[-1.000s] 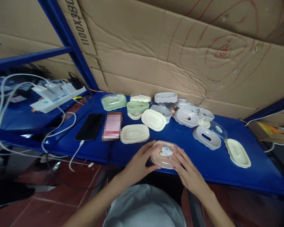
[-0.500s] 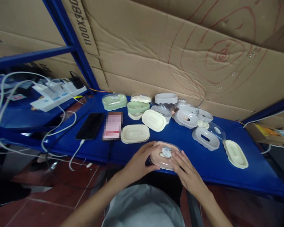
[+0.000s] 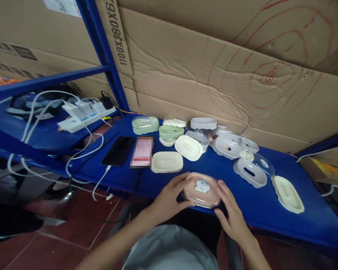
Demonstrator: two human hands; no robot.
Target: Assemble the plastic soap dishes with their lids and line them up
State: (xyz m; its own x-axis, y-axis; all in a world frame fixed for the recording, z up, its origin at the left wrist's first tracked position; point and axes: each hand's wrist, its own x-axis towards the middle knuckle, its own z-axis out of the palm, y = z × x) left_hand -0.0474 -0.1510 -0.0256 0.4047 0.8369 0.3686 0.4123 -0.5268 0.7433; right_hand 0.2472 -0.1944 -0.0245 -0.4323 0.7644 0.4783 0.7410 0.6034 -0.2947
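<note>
A pink soap box (image 3: 193, 193) with a clear lid and a round white label lies at the table's front edge. My left hand (image 3: 170, 198) grips its left end, thumb at the near side and fingers along the far side. At the right end, my right hand (image 3: 232, 213) holds the box with its fingertips on the far corner and its thumb by the near corner. Beyond the box are a cream tray (image 3: 167, 162) and another cream tray (image 3: 188, 147). To the right lie a grey soap box base (image 3: 249, 173) with an oval slot and a cream tray (image 3: 287, 194).
At the back stand a green soap box (image 3: 145, 124) and several grey parts with clear lids. A black phone (image 3: 117, 150) and a phone with a lit screen (image 3: 142, 152) lie left, near white cables and a power strip (image 3: 86, 120). Cardboard (image 3: 186, 75) walls the table's back.
My right hand has slid from the lid's top to the box's right end, uncovering the lid. My left hand keeps its grip. The whole view has shifted slightly.
</note>
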